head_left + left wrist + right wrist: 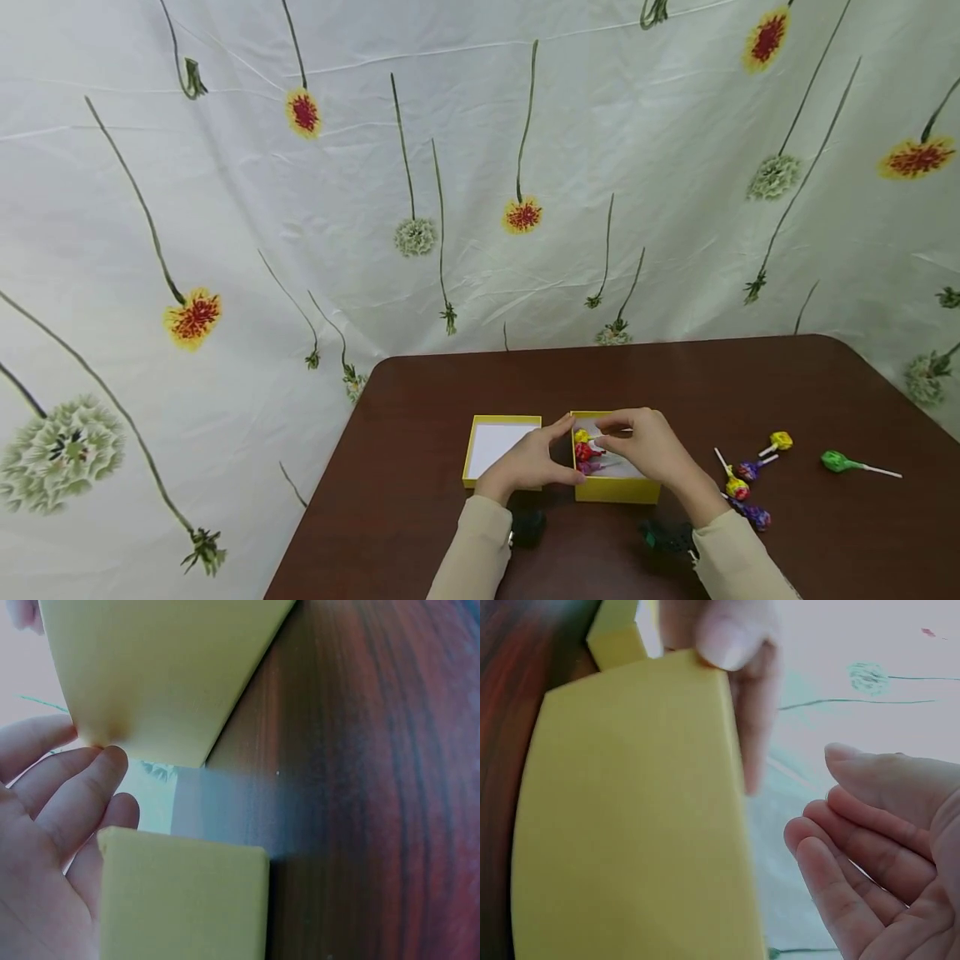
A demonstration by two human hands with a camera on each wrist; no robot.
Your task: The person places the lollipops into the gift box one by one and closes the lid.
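A yellow box (618, 492) with a white inside stands open on the table. Along its left side lie a yellow lollipop (581, 436), a red lollipop (584, 452) and a pinkish-purple lollipop (588, 467). My left hand (525, 460) holds the box by its left end, thumb at the front corner and fingers toward the back corner. Over the box hovers my right hand (647, 442), fingers loosely bent. The right wrist view shows a gap between its thumb and fingers, with nothing in it.
The yellow lid (470, 454) lies white side up, left of the box. Several wrapped lollipops are to the right: a yellow one (782, 440), purple ones (753, 515) and a yellow-red one (737, 487). Farther right is a green lollipop (834, 461). Behind the brown table (600, 375) hangs a flowered cloth (465, 167).
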